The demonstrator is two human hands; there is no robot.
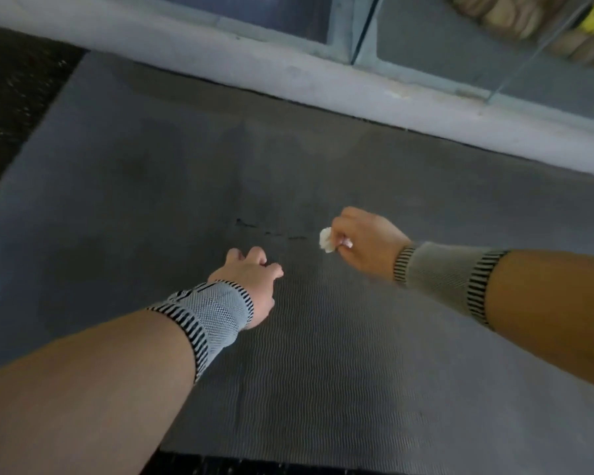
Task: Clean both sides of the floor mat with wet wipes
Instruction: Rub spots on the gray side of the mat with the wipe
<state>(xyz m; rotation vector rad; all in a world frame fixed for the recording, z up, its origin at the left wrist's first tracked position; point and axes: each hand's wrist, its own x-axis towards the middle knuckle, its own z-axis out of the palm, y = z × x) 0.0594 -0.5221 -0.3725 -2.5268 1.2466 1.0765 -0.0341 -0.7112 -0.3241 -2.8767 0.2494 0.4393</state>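
A grey floor mat (151, 186) with a fine wavy ribbed texture lies flat and fills most of the view. Dark wet patches and a thin dark streak (271, 229) mark its middle. My right hand (364, 243) hovers over the mat just right of the streak, fingers closed around a crumpled white wet wipe (325, 240). My left hand (254, 279) is lower and to the left, fingers loosely curled with nothing in them, close above the mat; whether it touches the mat is unclear. Both wrists wear knitted striped bands.
A pale raised ledge (288, 80) runs along the mat's far edge, with grey window frames and glass (426, 39) behind it. Dark speckled carpet (11, 97) borders the mat on the left and along the near edge (254, 466).
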